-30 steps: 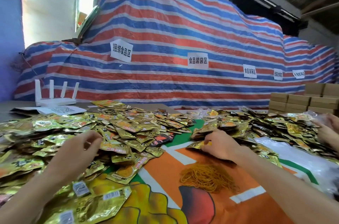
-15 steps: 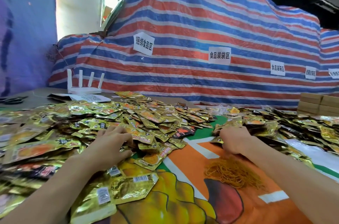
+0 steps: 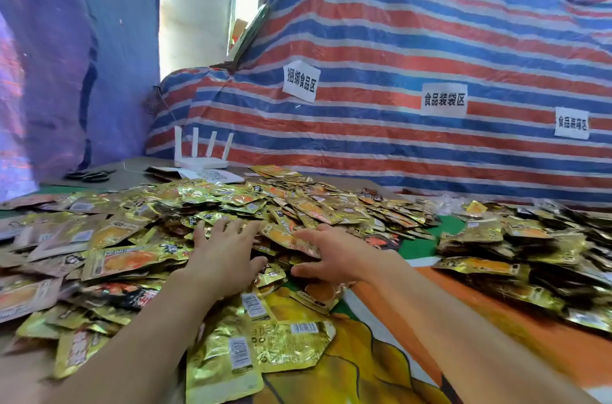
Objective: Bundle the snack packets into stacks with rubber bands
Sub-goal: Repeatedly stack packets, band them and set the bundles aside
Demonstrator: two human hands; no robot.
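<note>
Head view: the left hand (image 3: 225,254) and right hand (image 3: 334,254) are laid flat, fingers spread, gripping nothing, on the snack packets (image 3: 132,258) heaped at centre left. The foil packets are judged light, limp and slippery, so a squared stack is best pinched across its flat faces. Working room is afforded by the bare printed cloth (image 3: 364,367) at lower centre, bounded by a second heap (image 3: 496,258) at right.

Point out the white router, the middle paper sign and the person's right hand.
white router (image 3: 201,164): head view, on its flat base.
middle paper sign (image 3: 443,99): head view, on the printed characters.
right hand (image 3: 334,254): head view, on the back of the hand.
</note>
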